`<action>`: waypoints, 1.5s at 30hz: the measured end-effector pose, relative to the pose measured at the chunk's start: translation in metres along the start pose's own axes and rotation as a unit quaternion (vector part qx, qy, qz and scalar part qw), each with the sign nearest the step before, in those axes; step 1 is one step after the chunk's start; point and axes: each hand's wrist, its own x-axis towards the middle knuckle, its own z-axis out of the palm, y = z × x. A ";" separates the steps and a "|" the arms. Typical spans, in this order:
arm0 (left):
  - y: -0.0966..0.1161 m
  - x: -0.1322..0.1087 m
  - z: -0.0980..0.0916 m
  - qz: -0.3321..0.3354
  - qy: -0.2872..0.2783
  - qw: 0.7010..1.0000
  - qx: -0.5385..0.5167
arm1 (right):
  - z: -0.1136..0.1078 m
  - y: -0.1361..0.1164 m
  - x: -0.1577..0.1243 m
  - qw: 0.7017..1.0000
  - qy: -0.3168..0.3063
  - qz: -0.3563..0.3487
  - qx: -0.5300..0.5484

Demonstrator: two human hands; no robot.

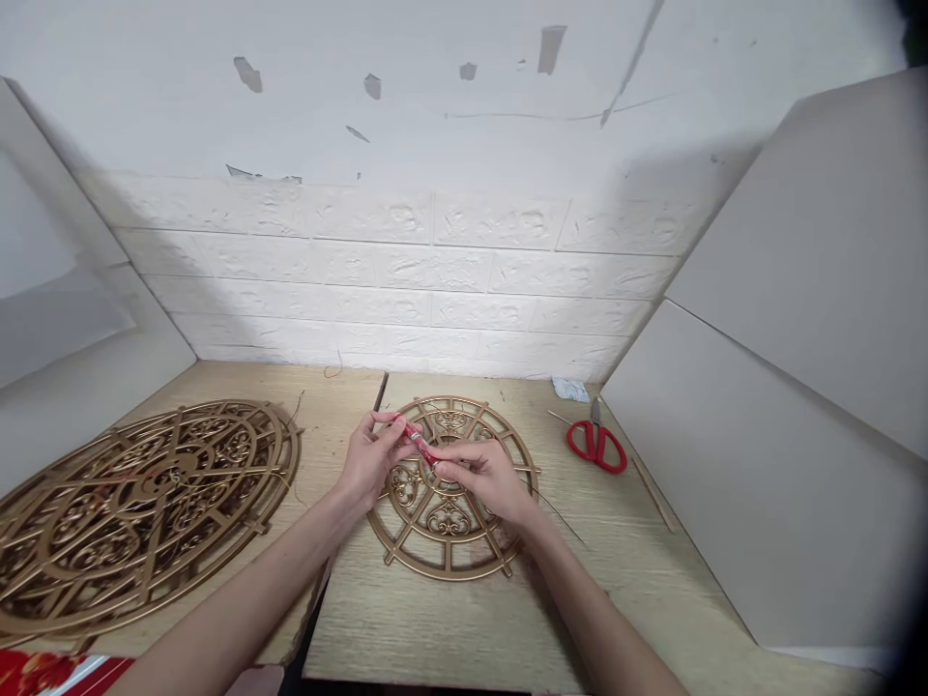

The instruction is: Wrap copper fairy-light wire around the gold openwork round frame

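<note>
Over the middle of the table, my left hand (369,456) and my right hand (487,474) both grip a small red tube (419,441) with pale markings. The left fingers close round its upper end, while the right thumb and fingers pinch its lower end. Directly beneath lies a round gold openwork panel (449,572) with spokes and scrollwork, flat on the wood. My hands hide part of its upper half. A thin dark wire or strand (558,512) sticks out to the right from under my right wrist.
Similar gold panels (178,474) are stacked at the left. Red-handled scissors (597,440), a thin stick (653,495) and a pale blue packet (570,389) lie at the right. White boards (783,416) stand at both sides; a white brick-patterned wall (435,280) closes the back.
</note>
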 end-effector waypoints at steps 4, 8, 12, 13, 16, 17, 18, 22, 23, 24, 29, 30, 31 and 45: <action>0.003 0.002 -0.001 0.001 -0.012 1.000 0.014 | 0.000 -0.004 -0.001 0.999 0.013 -0.020 -0.027; 0.003 0.004 -0.002 0.006 -0.016 1.000 0.026 | 0.002 -0.004 -0.001 0.999 0.019 -0.030 -0.037; 0.001 0.004 -0.002 0.009 -0.017 1.000 0.022 | 0.004 -0.003 -0.001 0.999 0.024 -0.013 -0.023; 0.001 0.005 -0.002 0.011 -0.017 1.000 0.017 | 0.004 -0.002 -0.001 1.000 0.024 -0.009 -0.018; 0.000 0.004 -0.001 0.017 -0.018 1.000 0.009 | 0.003 -0.003 -0.002 1.000 0.022 -0.008 -0.012; 0.000 0.004 -0.001 0.016 -0.019 1.000 0.008 | 0.002 -0.003 -0.002 1.000 0.020 -0.010 -0.013; 0.000 0.004 -0.001 0.014 -0.021 1.000 0.008 | 0.002 -0.004 -0.002 1.000 0.019 -0.012 -0.017; 0.000 0.005 -0.003 0.019 -0.025 0.999 0.016 | 0.001 -0.004 -0.002 0.999 0.018 -0.015 -0.027; 0.000 0.006 -0.004 0.021 -0.027 0.999 0.019 | 0.001 -0.004 -0.002 0.999 0.019 -0.017 -0.027; -0.001 0.006 -0.005 0.023 -0.031 0.999 0.022 | 0.002 -0.004 -0.002 0.999 0.021 -0.020 -0.028; -0.001 0.006 -0.005 0.019 -0.031 0.999 0.026 | 0.001 -0.003 -0.003 0.998 0.019 -0.036 -0.039; -0.002 0.006 -0.005 0.019 -0.030 0.999 0.024 | 0.001 -0.002 -0.003 0.998 0.019 -0.037 -0.039; -0.002 0.005 -0.004 0.019 -0.028 0.999 0.022 | 0.001 -0.001 -0.003 0.998 0.021 -0.038 -0.039; -0.013 0.002 -0.002 0.018 0.025 1.000 0.003 | 0.002 0.010 0.000 0.999 0.025 -0.020 -0.007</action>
